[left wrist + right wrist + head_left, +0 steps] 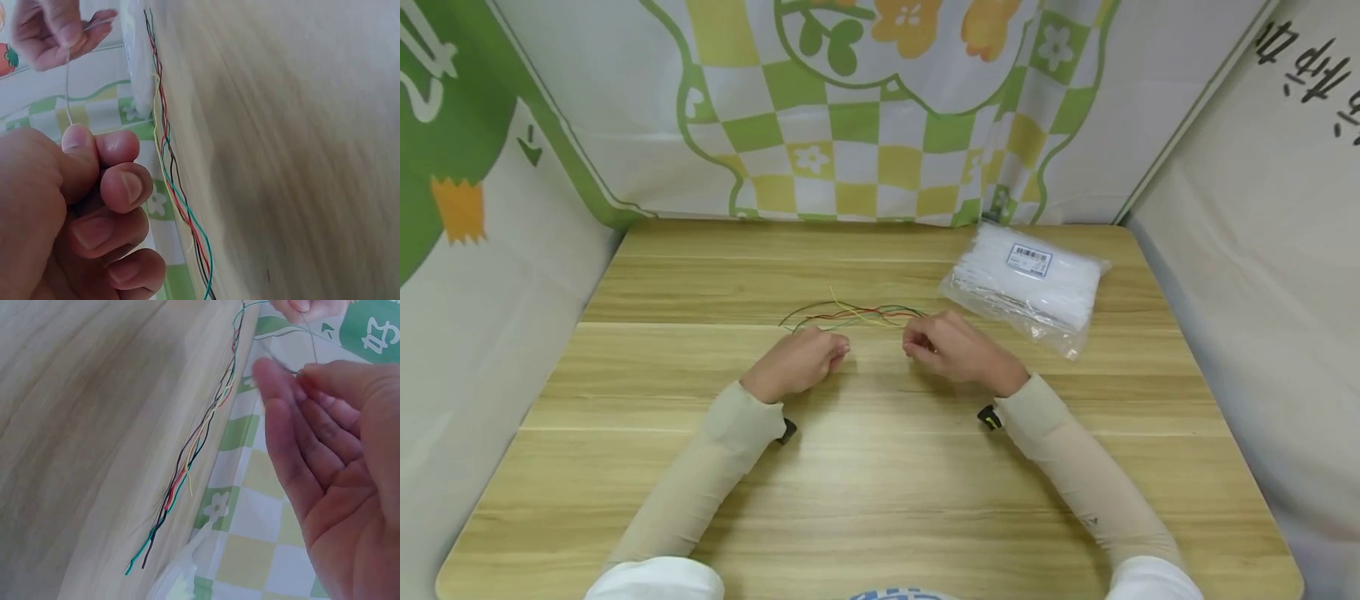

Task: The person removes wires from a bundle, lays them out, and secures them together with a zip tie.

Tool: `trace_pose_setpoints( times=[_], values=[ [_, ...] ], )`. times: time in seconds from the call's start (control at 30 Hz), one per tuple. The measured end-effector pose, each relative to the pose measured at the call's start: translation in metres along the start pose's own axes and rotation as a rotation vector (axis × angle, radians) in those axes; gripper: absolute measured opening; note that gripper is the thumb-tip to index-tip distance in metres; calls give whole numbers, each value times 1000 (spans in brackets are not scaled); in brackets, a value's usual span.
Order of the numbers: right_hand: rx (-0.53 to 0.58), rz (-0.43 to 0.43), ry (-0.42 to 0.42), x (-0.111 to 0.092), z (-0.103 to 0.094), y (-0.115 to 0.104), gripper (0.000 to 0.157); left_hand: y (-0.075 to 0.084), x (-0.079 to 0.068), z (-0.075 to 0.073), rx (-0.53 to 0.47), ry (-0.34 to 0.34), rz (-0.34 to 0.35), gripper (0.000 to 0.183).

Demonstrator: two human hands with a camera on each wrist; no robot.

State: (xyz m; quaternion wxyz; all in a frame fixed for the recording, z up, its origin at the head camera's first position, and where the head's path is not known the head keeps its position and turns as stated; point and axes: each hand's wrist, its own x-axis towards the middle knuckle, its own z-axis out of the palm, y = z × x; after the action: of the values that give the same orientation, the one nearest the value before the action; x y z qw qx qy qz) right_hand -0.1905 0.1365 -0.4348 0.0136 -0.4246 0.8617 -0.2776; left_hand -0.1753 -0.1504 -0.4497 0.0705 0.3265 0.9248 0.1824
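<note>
In the left wrist view a thin whitish strand (pixel 67 94) runs between the two hands; I cannot tell whether it is a wire or a cable tie. My left hand (pixel 801 360) pinches one part of it between thumb and index finger, the other fingers curled. Opposite, my right hand (pixel 961 346) pinches it near its other end, and a short tail sticks out past the fingertips. Beyond both hands lies a loose bunch of thin red, black, green and yellow wires (pixel 861 313) on the table. The head view does not show the strand clearly.
A clear plastic bag (pixel 1033 283) of white cable ties, with a barcode label, lies at the back right of the wooden table (pixel 880 483). Patterned fabric (pixel 857 162) hangs behind the table, and more fabric encloses both sides.
</note>
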Motion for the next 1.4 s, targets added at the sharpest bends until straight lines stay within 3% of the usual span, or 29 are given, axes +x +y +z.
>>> trace_pose_setpoints(
  times=[0.17, 0.37, 0.57, 0.87, 1.13, 1.4],
  values=[
    [16, 13, -50, -2, -1, 2, 12, -3, -4, -5, -12, 1, 3, 40],
    [-23, -39, -76, -1, 0, 4, 16, -8, -7, -8, -18, 21, -7, 43],
    [-164, -42, -64, -3, -3, 3, 18, -13, -9, -10, -6, 18, -3, 43],
    [-268, -8, -40, -5, -4, 5, 20, -17, -9, -12, -40, -8, -45, 44],
    [-291, 2, -14, -4, -3, 9, 30, -16, -5, -13, -40, 40, -104, 48],
    [-332, 80, 40, 0, -5, 8, 32, -15, -4, -15, -18, 48, -112, 48]
  ],
)
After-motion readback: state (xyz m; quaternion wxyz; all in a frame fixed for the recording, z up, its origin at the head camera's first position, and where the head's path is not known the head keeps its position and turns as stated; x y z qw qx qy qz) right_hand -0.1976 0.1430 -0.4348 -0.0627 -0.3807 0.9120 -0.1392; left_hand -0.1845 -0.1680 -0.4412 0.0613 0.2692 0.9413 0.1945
